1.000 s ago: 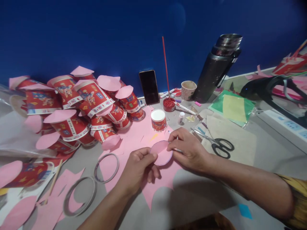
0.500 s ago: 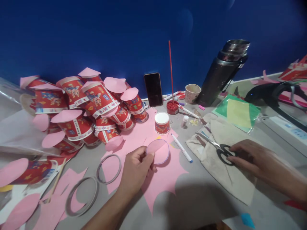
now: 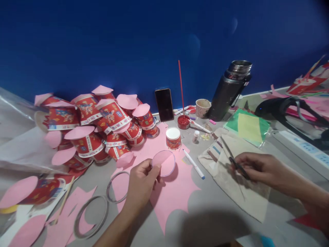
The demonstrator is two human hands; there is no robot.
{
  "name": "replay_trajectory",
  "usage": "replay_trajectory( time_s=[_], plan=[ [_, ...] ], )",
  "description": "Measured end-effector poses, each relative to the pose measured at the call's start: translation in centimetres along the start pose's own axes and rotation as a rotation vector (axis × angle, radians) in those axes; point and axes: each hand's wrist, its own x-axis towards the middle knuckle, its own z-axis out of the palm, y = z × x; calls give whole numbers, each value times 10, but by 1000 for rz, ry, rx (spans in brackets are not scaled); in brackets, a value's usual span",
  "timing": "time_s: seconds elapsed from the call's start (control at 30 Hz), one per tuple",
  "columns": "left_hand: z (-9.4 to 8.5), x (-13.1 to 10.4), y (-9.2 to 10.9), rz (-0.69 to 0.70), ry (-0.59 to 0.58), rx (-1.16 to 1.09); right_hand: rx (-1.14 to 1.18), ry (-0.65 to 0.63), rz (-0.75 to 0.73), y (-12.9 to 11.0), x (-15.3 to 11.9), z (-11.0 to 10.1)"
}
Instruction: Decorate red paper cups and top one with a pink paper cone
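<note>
Head view: a white-topped cup (image 3: 173, 139) stands beyond the pink disc (image 3: 165, 163); a marker (image 3: 194, 164) lies right of both on the counter (image 3: 207, 193). The left hand (image 3: 141, 181) pinches the disc's near-left edge; the right hand (image 3: 258, 167) holds scissors (image 3: 233, 161) above beige cloth (image 3: 226, 176).

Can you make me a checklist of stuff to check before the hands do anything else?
1. Left hand gripping the pink circle: ok.
2. Scissors in the right hand: ok.
3. Fingers through the scissor handles: cannot tell.
4. Scissors at the circle: not ok, they're apart, over the pale cloth.
5. Marker out of both hands: ok, lying between them.
</note>
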Motion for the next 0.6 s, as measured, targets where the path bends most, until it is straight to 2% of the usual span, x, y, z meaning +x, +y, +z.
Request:
replay_trajectory(
  time_s=[0.03,0.13,0.2,0.27,0.33,0.43,0.53,0.6],
  plan=[
    [-2,1,2,15,17,-8,170,-104,51,-14,4,3],
    [-7,1,9,84,120,-5,470,-261,84,-61,22,21],
    [-12,0,14,142,203,5,571,-411,50,-88,36,42],
    [-16,-2,17,200,272,18,598,-486,30,-103,46,66],
    [-20,-2,16,248,324,29,508,-453,17,-108,51,89],
    [-25,0,10,297,388,55,422,-363,-17,-102,49,114],
    [-25,3,5,325,442,89,399,-354,-12,-97,42,125],
    [-24,2,6,340,447,88,416,-394,-4,-98,37,130]
  ],
)
